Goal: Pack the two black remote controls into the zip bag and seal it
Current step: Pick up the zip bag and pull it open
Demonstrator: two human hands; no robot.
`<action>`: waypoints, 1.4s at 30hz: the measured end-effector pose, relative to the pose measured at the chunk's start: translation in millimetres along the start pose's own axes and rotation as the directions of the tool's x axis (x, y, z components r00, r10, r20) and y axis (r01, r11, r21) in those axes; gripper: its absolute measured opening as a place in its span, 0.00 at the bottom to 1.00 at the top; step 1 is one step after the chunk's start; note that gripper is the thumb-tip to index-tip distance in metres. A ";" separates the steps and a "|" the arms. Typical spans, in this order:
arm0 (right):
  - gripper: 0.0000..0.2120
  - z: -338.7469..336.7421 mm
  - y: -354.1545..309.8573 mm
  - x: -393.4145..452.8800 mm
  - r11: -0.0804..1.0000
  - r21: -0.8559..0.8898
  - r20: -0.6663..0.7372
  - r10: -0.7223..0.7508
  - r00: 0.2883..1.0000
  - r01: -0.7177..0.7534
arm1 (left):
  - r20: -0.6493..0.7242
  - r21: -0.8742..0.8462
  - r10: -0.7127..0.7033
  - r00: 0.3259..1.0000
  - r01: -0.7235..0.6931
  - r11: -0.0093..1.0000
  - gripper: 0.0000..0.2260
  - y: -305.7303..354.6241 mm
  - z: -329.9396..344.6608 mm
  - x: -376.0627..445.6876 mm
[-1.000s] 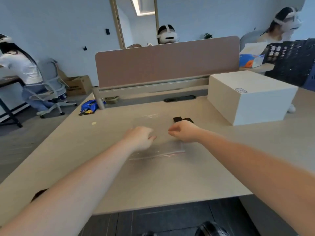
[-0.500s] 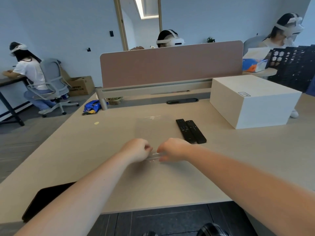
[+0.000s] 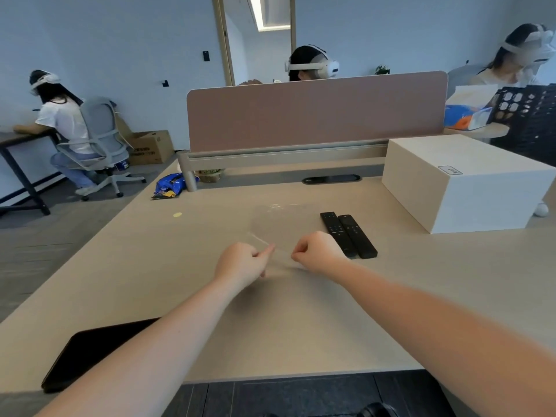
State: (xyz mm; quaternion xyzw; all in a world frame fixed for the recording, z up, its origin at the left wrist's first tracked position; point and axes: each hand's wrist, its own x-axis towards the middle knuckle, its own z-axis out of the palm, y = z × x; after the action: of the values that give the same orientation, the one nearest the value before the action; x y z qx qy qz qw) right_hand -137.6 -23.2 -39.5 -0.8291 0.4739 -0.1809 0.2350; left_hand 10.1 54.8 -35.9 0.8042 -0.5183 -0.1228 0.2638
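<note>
A clear zip bag (image 3: 279, 227) lies flat on the beige desk (image 3: 301, 326), its near edge lifted a little. My left hand (image 3: 240, 261) and my right hand (image 3: 317, 251) both pinch that near edge, a short gap between them. Two black remote controls lie side by side just right of the bag, one (image 3: 337, 231) nearer the bag and the other (image 3: 358, 236) beyond it. My right hand is close to their near ends without touching them.
A white box (image 3: 463, 188) stands at the right. A black tablet (image 3: 90, 353) lies at the desk's near left edge. A pink divider (image 3: 316, 109) closes the far side, with a blue snack packet (image 3: 171, 185) at its left end. People sit beyond the desk.
My hands drew toward me from beside the remotes to the bag's near edge, then pulled slightly apart while pinching it. The camera view tilted, uncovering both remotes and the tablet.
</note>
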 end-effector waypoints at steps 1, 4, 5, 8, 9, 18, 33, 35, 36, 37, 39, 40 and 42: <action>0.07 -1.4 -1.2 -0.1 0.997 0.070 -0.018 0.020 1.000 -0.019 | 0.067 -0.097 -0.046 0.997 0.052 0.994 0.25 1.7 4.4 0.5; 0.07 -3.1 -4.3 -0.3 0.988 0.154 -0.005 0.016 1.000 -0.015 | 0.235 -0.465 -0.142 0.962 0.239 0.852 0.16 7.4 22.0 2.1; 0.06 -3.5 -4.8 -0.3 0.986 0.165 0.003 0.011 1.000 -0.012 | 0.270 -0.542 -0.159 0.950 0.287 0.790 0.14 9.3 26.4 2.7; 0.06 -4.9 -2.2 0.1 0.978 0.209 0.030 0.012 0.999 -0.018 | 0.303 -0.657 -0.190 0.934 0.349 0.669 0.09 14.6 34.6 6.5; 0.06 -5.0 0.0 0.4 0.973 0.228 0.046 0.020 0.999 -0.030 | 0.300 -0.665 -0.193 0.934 0.350 0.660 0.07 15.8 35.8 7.9; 0.13 0.3 8.0 11.9 0.963 0.243 0.065 0.102 0.993 -0.115 | 0.269 -0.596 -0.155 0.951 0.291 0.748 0.11 22.7 35.0 14.9; 0.07 -36.9 34.9 27.9 0.946 0.296 -0.391 0.245 0.887 -0.131 | 0.274 -0.109 -0.289 0.918 0.328 0.939 0.14 -1.0 27.7 7.4; 0.07 -36.7 30.8 23.6 0.963 0.262 -0.401 0.175 0.899 -0.071 | 0.241 -0.022 -0.285 0.928 0.299 0.954 0.11 -1.0 25.8 6.2; 0.07 -36.0 28.3 21.7 0.973 0.227 -0.396 0.125 0.910 -0.035 | 0.187 0.041 -0.270 0.944 0.267 0.963 0.10 0.1 24.9 5.3; 0.08 -35.1 25.8 20.4 0.982 0.188 -0.385 0.078 0.919 -0.004 | 0.101 0.100 -0.240 0.966 0.230 0.968 0.13 0.0 25.1 5.4; 0.08 -32.6 21.4 18.7 0.991 0.124 -0.365 0.005 0.931 0.043 | -0.080 0.143 -0.128 0.989 0.138 0.980 0.20 1.7 24.1 4.6; 0.08 -31.3 19.8 18.2 0.993 0.102 -0.359 -0.021 0.933 0.061 | -0.156 0.139 -0.057 0.986 0.079 0.987 0.22 4.7 23.2 3.9; 0.08 -29.1 17.7 18.5 0.994 0.073 -0.357 -0.055 0.932 0.086 | -0.257 0.133 0.077 0.963 -0.044 0.990 0.25 10.8 22.3 6.3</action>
State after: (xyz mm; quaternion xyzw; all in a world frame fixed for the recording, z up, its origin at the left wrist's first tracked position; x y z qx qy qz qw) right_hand -156.2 -53.5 -24.0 -0.7883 0.4702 -0.3563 0.1749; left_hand -6.0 39.0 -48.0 0.8123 -0.5100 0.0252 0.2820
